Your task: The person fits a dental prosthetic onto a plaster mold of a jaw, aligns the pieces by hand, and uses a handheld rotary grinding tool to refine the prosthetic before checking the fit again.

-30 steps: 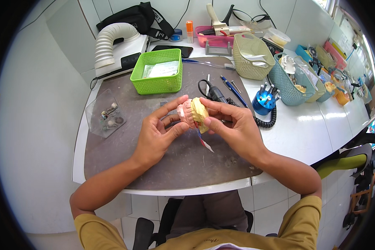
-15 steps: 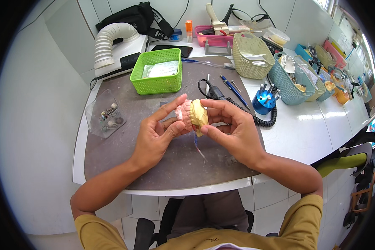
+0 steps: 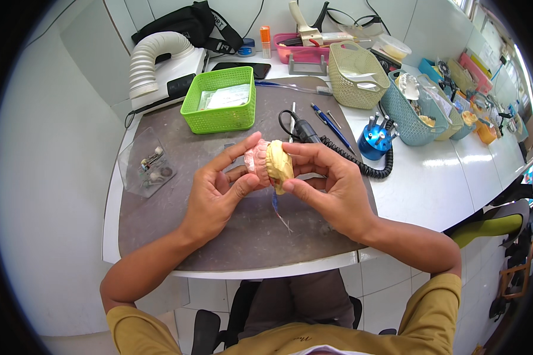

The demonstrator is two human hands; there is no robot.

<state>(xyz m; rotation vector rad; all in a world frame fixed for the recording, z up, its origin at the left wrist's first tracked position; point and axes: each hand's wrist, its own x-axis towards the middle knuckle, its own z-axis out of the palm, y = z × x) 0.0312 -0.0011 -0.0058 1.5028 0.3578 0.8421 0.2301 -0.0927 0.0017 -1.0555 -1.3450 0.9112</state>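
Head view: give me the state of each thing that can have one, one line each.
Dental cast: held above the mat, yellow and pink halves pressed together.
Left hand: fingers on the pink half.
Right hand: fingers on the yellow half.
Green basket: upright, papers inside.
Rotary handpiece: lying on the mat, untouched.
Blue bur holder: upright, tools standing in it.

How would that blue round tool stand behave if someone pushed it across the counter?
The blue tool stand looks squat with a broad base, so it would probably slide rather than tip. It seems to be solid metal, likely heavy for its size. The upright tools in it might rattle or lean.
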